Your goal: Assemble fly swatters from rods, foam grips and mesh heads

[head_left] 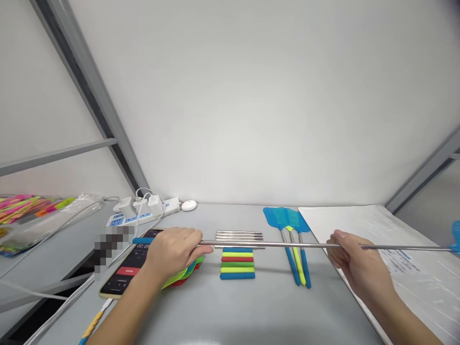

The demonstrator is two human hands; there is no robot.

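A fly swatter with a long, drawn-out metal rod (276, 244) stretches level across the view above the table. My left hand (174, 249) is closed around its blue handle (142, 240), thumb pointing right. My right hand (355, 263) pinches the rod farther along. At the right edge the blue swatter head (455, 237) is partly cut off. Below the rod lie a row of coloured handle grips (237, 263) and several thin metal rods (239, 235). Green and red mesh swatter heads (187, 275) are stacked beside my left hand, partly hidden by it.
Three swatters (296, 249) lie together right of centre. A phone (122, 270) and a power strip (143, 215) with chargers and cables are at left. A white plastic-wrapped packet (413, 287) covers the right side. Bagged colourful pieces (32, 211) lie far left.
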